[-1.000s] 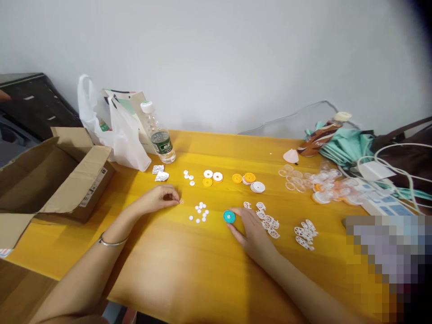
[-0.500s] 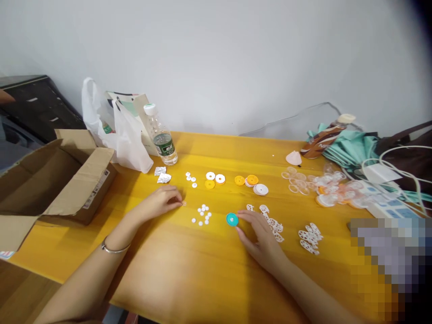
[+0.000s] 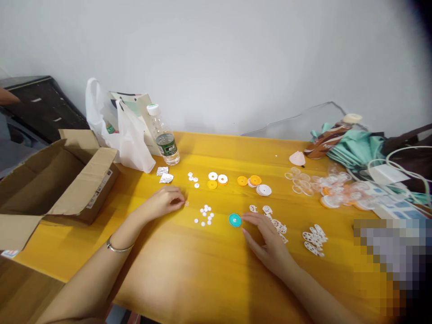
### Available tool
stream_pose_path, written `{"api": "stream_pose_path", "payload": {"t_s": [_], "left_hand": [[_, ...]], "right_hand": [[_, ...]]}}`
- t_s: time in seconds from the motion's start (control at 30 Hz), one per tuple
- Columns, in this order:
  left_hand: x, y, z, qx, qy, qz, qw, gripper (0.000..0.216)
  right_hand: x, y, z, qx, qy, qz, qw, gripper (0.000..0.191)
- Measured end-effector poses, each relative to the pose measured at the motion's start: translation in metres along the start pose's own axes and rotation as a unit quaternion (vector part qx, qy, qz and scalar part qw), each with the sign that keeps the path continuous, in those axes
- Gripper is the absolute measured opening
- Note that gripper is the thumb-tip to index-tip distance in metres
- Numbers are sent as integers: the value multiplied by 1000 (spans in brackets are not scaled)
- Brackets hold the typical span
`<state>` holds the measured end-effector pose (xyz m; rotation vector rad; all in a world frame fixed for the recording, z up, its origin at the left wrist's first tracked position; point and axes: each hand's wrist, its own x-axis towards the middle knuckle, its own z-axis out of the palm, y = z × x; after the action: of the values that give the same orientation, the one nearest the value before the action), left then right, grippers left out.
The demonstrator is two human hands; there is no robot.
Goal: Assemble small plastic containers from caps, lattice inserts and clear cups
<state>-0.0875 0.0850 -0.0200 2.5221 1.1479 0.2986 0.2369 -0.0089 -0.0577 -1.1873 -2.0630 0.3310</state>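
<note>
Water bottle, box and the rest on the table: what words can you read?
Nothing reads clearly.
Water bottle, green label: white marks, too blurred.
Cardboard box, sticker: print too small.
Brown bottle lying at the right: pale letters, too blurred.

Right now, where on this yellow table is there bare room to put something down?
Widest bare table is at the near edge, between the forearms, below the white buttons and teal disc. Another strip runs along the back, from water bottle to pink cone. Crowded: the right side, with clear rings and cables.
</note>
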Motion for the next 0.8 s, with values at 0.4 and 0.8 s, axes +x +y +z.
{"api": "stream_pose_path", "payload": {"t_s": [0.4, 0.8], "left_hand": [[11, 65, 20, -302, 83, 11, 950, 15], [42, 127, 56, -522, 64, -132, 840, 28]], "right_hand": [[11, -17, -7, 72, 54, 21, 996, 15], [36, -38, -13, 158, -9, 182, 970, 9]]}}
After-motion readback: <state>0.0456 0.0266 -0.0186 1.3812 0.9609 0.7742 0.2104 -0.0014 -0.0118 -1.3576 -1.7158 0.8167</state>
